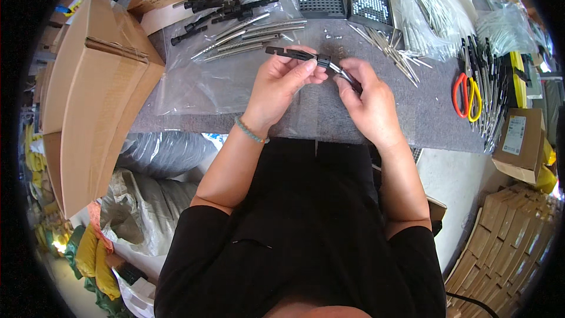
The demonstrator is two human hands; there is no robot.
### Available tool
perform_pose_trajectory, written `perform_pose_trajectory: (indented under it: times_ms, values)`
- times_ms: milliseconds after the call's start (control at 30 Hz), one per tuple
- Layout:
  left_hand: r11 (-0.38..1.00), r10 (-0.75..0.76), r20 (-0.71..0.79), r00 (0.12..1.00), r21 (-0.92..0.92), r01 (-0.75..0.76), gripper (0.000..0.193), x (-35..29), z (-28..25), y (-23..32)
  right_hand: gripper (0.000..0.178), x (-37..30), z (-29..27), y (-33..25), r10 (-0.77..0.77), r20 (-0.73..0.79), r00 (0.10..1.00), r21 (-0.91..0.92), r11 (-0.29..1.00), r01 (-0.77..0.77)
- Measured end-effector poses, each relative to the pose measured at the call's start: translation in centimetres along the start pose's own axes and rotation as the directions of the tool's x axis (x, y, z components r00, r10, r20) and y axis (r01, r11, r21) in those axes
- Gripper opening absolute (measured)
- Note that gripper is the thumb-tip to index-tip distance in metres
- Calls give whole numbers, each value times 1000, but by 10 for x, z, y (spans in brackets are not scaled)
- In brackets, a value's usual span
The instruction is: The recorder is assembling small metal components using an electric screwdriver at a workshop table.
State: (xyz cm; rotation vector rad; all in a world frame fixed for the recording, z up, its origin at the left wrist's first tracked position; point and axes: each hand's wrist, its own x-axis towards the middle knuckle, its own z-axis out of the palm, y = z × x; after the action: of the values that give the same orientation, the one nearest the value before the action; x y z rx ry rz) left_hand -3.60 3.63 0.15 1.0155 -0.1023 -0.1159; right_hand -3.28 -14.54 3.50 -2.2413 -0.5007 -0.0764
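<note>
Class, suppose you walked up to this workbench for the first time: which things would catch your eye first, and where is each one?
First, at the centre, the left hand and right hand hold a black slotted strip joined to a metal rod above the grey table. To the right, scissors with red and yellow handles stand out. A big cardboard box fills the left side.

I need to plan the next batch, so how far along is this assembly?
A few joined black-and-metal pieces lie on the plastic sheet, apparently done. In hand: the left hand holds a black plastic part while the right hand fits a metal rod into it. Many loose rods remain.
</note>
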Motion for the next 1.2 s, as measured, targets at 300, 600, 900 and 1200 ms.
perform_pose_trajectory:
  times_ms: [300,600,900,1200]
  values:
    - [978,-27,73,997,210,11,24,0,5,1,23,-5,2,-9,-43,-63,997,1,999,43]
    - [997,-22,161,987,-70,34,26,-1,3,0,22,-5,7,-8,-2,-19,1000,178,984,6]
    - [985,-51,139,989,-159,73,26,1,2,0,20,-4,8,-15,-49,-102,994,7,999,50]
    - [988,-38,134,990,-142,57,27,-1,5,2,22,-3,11,-20,-53,-117,992,34,998,58]
